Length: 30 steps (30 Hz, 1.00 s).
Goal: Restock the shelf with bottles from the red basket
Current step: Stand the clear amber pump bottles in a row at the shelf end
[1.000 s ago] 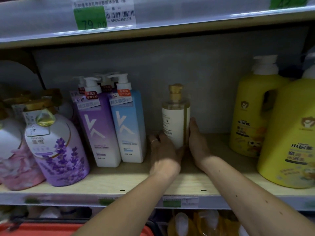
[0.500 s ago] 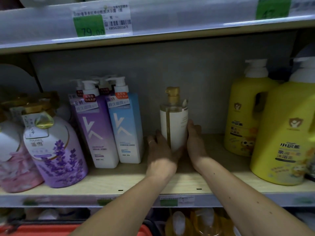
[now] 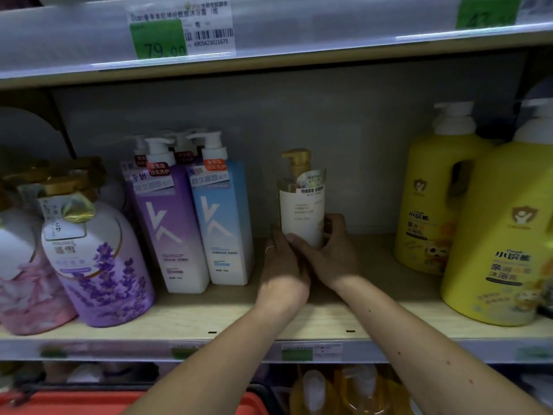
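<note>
Both hands, left hand [image 3: 282, 265] and right hand [image 3: 330, 253], have turned the white bottle [image 3: 302, 217] label-forward on the shelf [image 3: 329, 322], fingers wrapped round its base; placement looks nearly finished.

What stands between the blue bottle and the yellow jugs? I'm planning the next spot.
In the head view, only the white bottle, held by both hands; bare shelf otherwise.

My left hand [image 3: 282, 265] and right hand [image 3: 332, 253] grip the upright gold-pump body wash bottle [image 3: 302, 211] on the wooden shelf [image 3: 374, 313], between blue shampoo bottle [image 3: 223, 226] and yellow jugs [image 3: 425, 205].
</note>
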{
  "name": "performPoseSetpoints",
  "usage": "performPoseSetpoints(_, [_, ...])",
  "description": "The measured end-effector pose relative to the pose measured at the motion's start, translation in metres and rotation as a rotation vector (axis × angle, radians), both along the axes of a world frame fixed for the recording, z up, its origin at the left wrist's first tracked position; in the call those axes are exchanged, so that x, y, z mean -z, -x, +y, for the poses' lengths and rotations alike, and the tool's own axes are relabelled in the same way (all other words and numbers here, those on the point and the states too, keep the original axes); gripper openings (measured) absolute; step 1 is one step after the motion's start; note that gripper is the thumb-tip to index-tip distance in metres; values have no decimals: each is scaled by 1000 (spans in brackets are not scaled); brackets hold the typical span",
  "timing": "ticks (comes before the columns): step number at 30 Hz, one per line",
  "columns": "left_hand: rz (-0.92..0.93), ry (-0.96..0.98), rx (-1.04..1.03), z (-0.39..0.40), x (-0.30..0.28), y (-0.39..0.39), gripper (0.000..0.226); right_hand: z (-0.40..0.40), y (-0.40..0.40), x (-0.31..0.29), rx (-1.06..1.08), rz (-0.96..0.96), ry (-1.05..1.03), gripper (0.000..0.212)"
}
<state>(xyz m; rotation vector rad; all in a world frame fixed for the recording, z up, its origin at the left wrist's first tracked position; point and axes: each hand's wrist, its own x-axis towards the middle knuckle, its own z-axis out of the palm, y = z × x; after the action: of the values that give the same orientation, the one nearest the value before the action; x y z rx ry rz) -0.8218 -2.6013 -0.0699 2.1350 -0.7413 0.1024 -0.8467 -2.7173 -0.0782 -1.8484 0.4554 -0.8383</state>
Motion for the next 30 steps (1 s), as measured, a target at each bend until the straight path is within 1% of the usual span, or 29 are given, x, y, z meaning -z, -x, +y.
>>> performPoseSetpoints(2, [40,14,-7,-1,-2,0,70,-1,-1,-2,25,-18,-2,74])
performPoseSetpoints(4, [103,65,-23,-2,-3,-1,61,0,-2,-5,48,-27,6,82])
performPoseSetpoints(6, [111,82,-60,-3,-3,-4,53,2,-2,-10,43,1,50,93])
performPoseSetpoints(7, [98,73,-78,-3,-2,-4,53,0,-2,-13,23,31,75,94])
performPoseSetpoints(10, [105,45,-85,-6,-1,-1,70,-12,4,-22,-81,99,133,77])
performPoseSetpoints(12, [118,-9,-78,-10,0,2,79,-18,7,-26,-114,124,182,77])
performPoseSetpoints(14, [116,-47,-111,-14,1,2,81,-15,3,-27,-88,140,249,78])
performPoseSetpoints(16, [87,-57,-165,-14,0,2,78,-8,-9,-26,-67,129,261,74])
performPoseSetpoints(19, [59,-10,-137,-9,2,3,87,-3,-30,-26,-69,107,253,68])
performPoseSetpoints(22, [83,34,-115,-5,1,3,93,-4,-45,-31,-136,136,240,68])
performPoseSetpoints(26, [112,16,-58,-10,1,-1,107,-6,-57,-32,-192,140,219,66])
performPoseSetpoints(30, [140,22,-104,-17,-3,-7,106,0,-67,-33,-235,128,252,58])
